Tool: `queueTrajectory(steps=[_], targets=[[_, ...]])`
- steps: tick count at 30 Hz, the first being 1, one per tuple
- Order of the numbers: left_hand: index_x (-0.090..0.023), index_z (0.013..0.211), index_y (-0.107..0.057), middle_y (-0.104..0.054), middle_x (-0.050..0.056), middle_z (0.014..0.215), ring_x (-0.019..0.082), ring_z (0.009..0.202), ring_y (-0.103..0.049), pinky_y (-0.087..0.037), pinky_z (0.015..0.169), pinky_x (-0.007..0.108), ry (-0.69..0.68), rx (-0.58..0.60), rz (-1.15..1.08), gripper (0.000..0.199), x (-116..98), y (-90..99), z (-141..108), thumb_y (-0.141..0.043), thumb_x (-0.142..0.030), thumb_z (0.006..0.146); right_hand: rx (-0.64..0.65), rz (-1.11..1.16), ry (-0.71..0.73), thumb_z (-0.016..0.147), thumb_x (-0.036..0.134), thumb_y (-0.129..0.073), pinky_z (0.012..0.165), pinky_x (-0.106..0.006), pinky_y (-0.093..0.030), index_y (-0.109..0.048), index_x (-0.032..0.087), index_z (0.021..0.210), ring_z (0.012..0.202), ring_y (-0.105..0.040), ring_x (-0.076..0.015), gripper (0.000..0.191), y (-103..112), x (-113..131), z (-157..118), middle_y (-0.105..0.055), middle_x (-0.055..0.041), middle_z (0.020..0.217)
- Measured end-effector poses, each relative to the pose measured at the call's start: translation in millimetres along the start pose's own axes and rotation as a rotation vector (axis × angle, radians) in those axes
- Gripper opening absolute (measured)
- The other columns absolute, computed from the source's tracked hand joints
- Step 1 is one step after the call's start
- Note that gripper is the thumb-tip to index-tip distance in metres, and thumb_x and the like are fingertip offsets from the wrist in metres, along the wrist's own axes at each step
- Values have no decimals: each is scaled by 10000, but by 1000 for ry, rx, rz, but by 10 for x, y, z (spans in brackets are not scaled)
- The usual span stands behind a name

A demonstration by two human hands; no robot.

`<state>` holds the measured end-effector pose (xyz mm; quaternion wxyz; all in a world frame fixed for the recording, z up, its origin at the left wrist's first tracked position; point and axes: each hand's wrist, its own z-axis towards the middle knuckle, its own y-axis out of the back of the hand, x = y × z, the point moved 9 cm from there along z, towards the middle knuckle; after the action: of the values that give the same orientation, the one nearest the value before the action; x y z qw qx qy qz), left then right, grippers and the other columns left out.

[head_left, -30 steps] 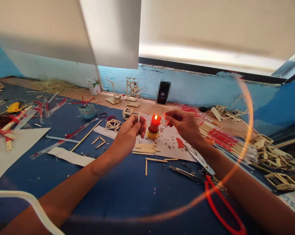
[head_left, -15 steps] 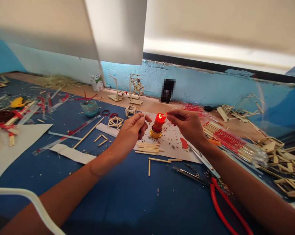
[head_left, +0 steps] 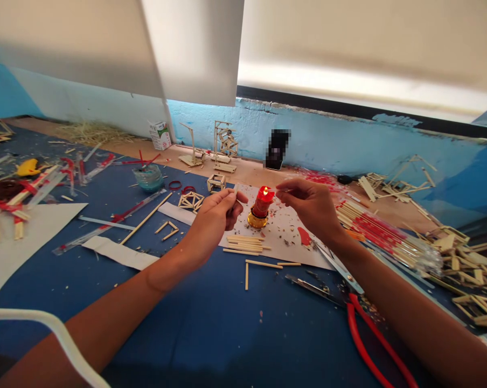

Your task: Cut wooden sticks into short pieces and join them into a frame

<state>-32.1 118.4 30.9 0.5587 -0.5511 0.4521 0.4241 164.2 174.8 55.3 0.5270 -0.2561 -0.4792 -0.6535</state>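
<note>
A lit red candle [head_left: 263, 202] stands upright in a gold holder [head_left: 257, 220], its small flame on top. To the left of it, my left hand [head_left: 221, 210] is closed in a pinch on a short wooden stick [head_left: 236, 189], whose pale end pokes up past the fingertips. Just right of the flame, my right hand [head_left: 308, 202] has its thumb and finger pinched; anything between them is too small to make out. Below the candle, several cut wooden sticks [head_left: 245, 245] lie in a row. Nearer me, two sticks [head_left: 263, 264] form a corner.
Red-handled scissors [head_left: 352, 302] and a craft knife [head_left: 312, 288] lie beneath my right forearm. Packs of sticks [head_left: 381, 231] and wooden frames [head_left: 457, 253] are on the right. A glass jar [head_left: 148, 180] and a small stick cube [head_left: 216, 184] stand left. A white cable [head_left: 45, 323] crosses the lower left.
My right hand's fingertips have drawn slightly back from the flame, which looks smaller. The stick in my left hand points up a little more. The rest is still.
</note>
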Motion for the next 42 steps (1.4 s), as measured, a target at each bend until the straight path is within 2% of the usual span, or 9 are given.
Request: queueTrajectory(steps=[13,16,18,21,24,27,33,42], targets=[[-133,877,-606,-448,-43,619,49,464,-340,-240,425,142,-19,-5,-9,184,-27,-26,-19,-454,-164,977,-25,-16,11,793,202,-742,557,-296,-462,-798,227,910,664,-648,-146,133,42,-64,16,-755,-14,801],[-141,892,-594,-547,-33,633,49,446,-423,-325,441,149,-50,5,-9,176,-41,-38,-19,-460,-183,998,-51,-7,18,796,178,-746,556,-287,-464,-791,229,908,658,-641,-135,131,62,11,9,-742,0,782],[-144,922,-595,-650,-5,707,63,486,-540,-430,498,163,-88,26,-7,154,-80,-65,-43,-492,-215,1012,-86,70,40,819,192,-756,584,-286,-496,-779,225,905,655,-645,-130,95,83,147,-23,-731,10,766],[-147,958,-601,-746,22,816,88,570,-676,-526,578,174,-164,117,-34,154,-178,-177,-134,-577,-289,1014,-59,363,48,884,239,-743,680,-297,-561,-751,230,911,698,-683,-133,30,21,409,-127,-736,16,787],[-155,929,-618,-781,9,821,90,578,-718,-567,596,161,-199,214,-107,188,-254,-306,-268,-659,-330,985,45,640,-2,934,262,-714,766,-283,-580,-737,252,989,806,-721,-135,60,-146,635,-276,-742,26,813],[-159,892,-635,-793,-2,800,97,601,-740,-604,625,165,-205,251,-164,187,-290,-370,-375,-690,-319,969,73,771,-40,948,247,-704,835,-254,-578,-747,246,987,900,-741,-133,58,-241,754,-393,-747,26,820],[-157,848,-607,-799,1,799,106,600,-752,-615,600,156,-187,285,-216,190,-273,-413,-443,-687,-276,974,125,854,-77,919,236,-749,839,-234,-606,-757,245,964,846,-764,-125,47,-328,789,-462,-759,44,780],[-157,853,-610,-804,-4,806,86,601,-750,-612,618,128,-163,318,-257,165,-271,-444,-486,-675,-240,980,99,808,-117,920,239,-758,797,-189,-610,-740,238,935,835,-763,-103,24,-331,773,-484,-794,19,852]])
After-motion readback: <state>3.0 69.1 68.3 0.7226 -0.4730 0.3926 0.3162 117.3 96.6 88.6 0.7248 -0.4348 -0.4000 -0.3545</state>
